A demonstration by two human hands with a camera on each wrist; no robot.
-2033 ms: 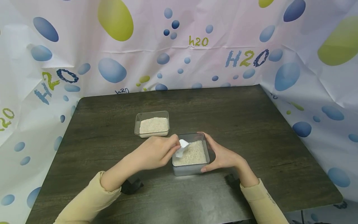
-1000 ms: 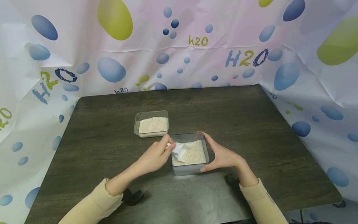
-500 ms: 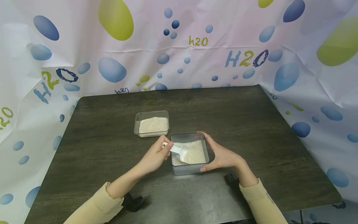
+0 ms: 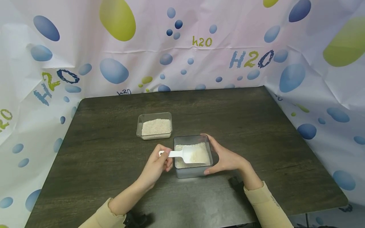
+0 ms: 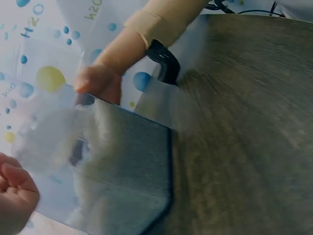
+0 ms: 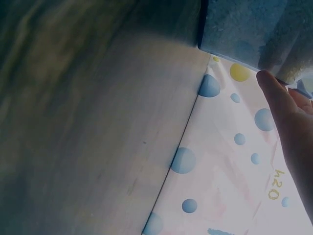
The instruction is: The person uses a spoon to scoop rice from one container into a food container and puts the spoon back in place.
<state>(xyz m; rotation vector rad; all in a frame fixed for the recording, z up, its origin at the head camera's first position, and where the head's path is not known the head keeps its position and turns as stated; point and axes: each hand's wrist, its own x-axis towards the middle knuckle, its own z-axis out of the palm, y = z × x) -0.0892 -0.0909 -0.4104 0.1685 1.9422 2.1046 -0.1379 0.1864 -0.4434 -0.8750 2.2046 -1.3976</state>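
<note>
My left hand (image 4: 155,164) grips the handle of a white scoop (image 4: 186,154) between thumb and fingers. Some rice lies in the scoop's bowl, which is level over the square, see-through grey container (image 4: 189,173). Rice (image 4: 179,163) fills much of that container. On its right side, my right hand (image 4: 228,158) holds the wall, thumb at the front and fingers toward the back corner. In the right wrist view, the thumb (image 6: 276,93) presses against the container (image 6: 249,34). The left wrist view shows the left hand (image 5: 17,196) beside the container (image 5: 142,156); the scoop is indistinct there.
A clear, shallow rectangular container (image 4: 154,137) with rice in it stands behind and to the left. Both containers are on a dark wood-grain table (image 4: 228,114). A white printed sheet (image 4: 148,41) hangs behind and along both sides of the table.
My left hand has turned and drawn down and left. The scoop, earlier dipped and tilted in the rice, has come up level with rice in it. My right hand has stayed in place.
</note>
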